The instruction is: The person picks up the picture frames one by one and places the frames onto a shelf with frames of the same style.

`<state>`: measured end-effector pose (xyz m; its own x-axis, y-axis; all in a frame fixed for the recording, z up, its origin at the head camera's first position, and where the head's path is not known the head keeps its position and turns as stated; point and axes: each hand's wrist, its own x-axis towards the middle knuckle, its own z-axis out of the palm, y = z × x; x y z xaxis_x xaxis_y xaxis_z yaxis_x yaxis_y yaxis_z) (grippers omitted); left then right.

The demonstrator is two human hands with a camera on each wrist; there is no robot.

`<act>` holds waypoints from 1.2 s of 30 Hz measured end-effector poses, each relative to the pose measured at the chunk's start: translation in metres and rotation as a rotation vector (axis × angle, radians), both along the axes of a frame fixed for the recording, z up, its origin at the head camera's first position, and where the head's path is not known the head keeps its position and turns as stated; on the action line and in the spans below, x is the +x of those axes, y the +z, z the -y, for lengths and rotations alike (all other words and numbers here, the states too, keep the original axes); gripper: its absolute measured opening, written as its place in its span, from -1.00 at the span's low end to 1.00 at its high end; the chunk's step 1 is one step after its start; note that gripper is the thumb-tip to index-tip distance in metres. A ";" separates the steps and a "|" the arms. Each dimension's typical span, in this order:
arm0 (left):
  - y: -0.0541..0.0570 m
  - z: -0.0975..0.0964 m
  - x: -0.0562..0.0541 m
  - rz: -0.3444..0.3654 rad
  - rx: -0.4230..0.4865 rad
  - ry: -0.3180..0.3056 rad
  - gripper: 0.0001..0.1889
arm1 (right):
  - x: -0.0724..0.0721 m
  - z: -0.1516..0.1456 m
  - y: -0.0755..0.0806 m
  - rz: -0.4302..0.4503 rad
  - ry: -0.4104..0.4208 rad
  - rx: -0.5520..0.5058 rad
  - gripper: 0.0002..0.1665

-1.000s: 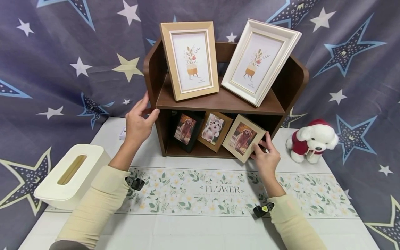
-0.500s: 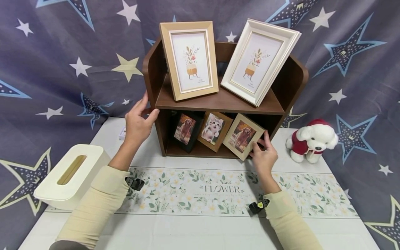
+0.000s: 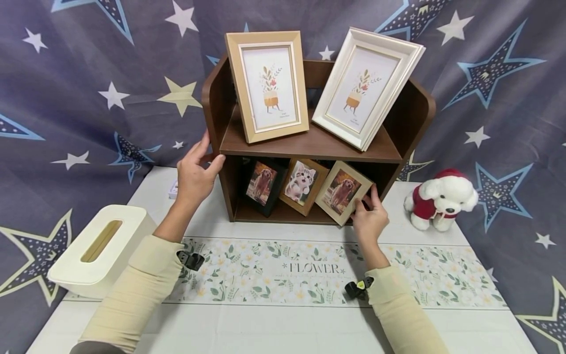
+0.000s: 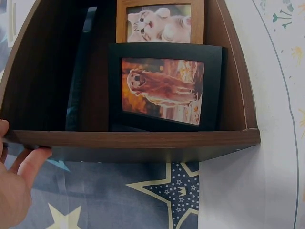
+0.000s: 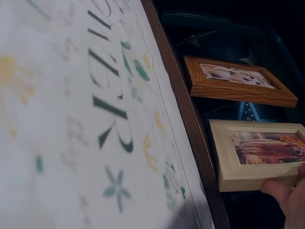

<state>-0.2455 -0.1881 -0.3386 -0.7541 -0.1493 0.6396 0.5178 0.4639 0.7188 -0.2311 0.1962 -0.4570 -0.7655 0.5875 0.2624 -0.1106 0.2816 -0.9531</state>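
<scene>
In the head view, my right hand (image 3: 370, 220) pinches the right edge of a pale wood photo frame (image 3: 325, 204) with a dog picture. It leans tilted at the right of the brown shelf's (image 3: 309, 147) lower compartment. My right thumb (image 5: 276, 190) lies on the frame's edge in the right wrist view. My left hand (image 3: 196, 172) rests against the shelf's left side, fingers extended along the panel and thumb at its front edge. Left of the held frame stand a brown photo frame (image 3: 303, 187) with a kitten and a black photo frame (image 4: 164, 88) with a dog.
A tan frame (image 3: 252, 88) and a white frame (image 3: 329, 88) with plant pictures stand on the upper shelf. A cream tissue box (image 3: 128, 226) is at left, a white plush dog (image 3: 442, 196) at right. A floral runner (image 3: 247, 275) crosses the white table in front.
My right hand has moved a little left, and the pale frame with it; the frame's lower corner has shifted up and back toward the shelf. My left hand has stayed put.
</scene>
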 end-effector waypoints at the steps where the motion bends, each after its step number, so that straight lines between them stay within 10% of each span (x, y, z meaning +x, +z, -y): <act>1: 0.000 0.000 0.000 -0.001 0.000 0.000 -0.32 | -0.001 0.001 0.000 0.004 -0.005 0.007 -0.18; 36: -0.002 0.002 -0.001 0.004 -0.019 0.017 -0.30 | -0.024 0.008 0.006 0.090 -0.136 0.156 -0.28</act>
<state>-0.2461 -0.1902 -0.3402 -0.7539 -0.1497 0.6397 0.5072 0.4863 0.7115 -0.2549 0.1884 -0.4512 -0.7062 0.6449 0.2923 0.0225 0.4330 -0.9011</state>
